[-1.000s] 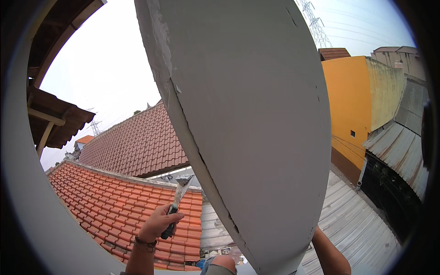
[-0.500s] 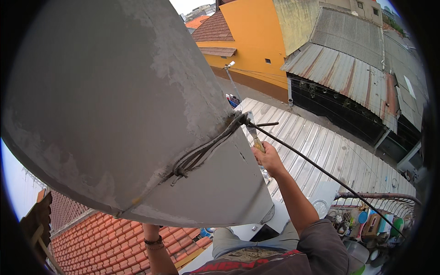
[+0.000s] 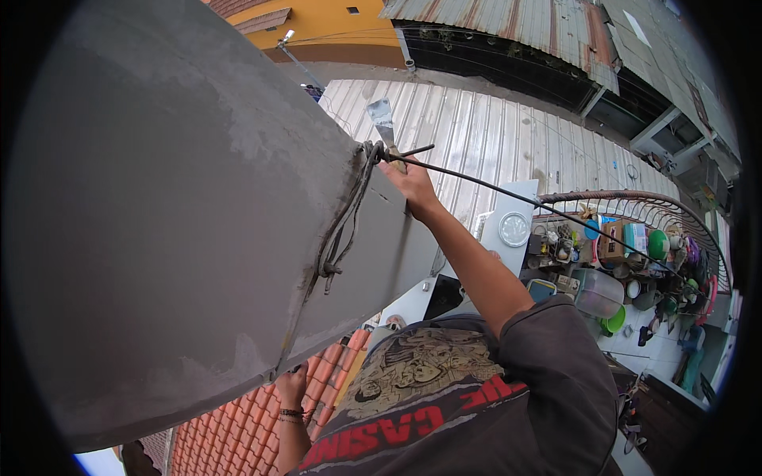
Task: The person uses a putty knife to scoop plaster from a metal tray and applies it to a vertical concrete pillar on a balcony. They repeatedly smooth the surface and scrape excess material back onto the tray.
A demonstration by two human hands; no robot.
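Nearest you, your dark printed shirt (image 3: 476, 385) fills the bottom of the frame. Your left hand (image 3: 291, 384), lower centre, sits at the column's lower edge; something dark shows by its fingertips, but the column hides most of the fingers, so you cannot tell how far they close or on what.

The grey column (image 3: 182, 214) takes up the whole left side. Its finish looks part done: paler, uneven patches spread over its upper face and along its lower rim, while the rest is smooth, darker grey. A thin seam (image 3: 294, 329) runs down below the tied wire (image 3: 349, 214), and a small nick (image 3: 382, 193) near the right-hand edge looks unfilled. By that, some making-good appears to remain around the wire; the column's far sides are out of sight.

Just past that edge, upper centre, your right hand (image 3: 414, 186) has its fingers closed round the handle of a putty knife (image 3: 381, 119). The blade points up, smeared with pale grey material, and no contact with the column shows.

Farther off, a dark rod (image 3: 508, 191) slants toward the cluttered balcony at right. Beyond lie the pale corrugated roof (image 3: 468, 119) and, at the top, an orange wall (image 3: 321, 24).
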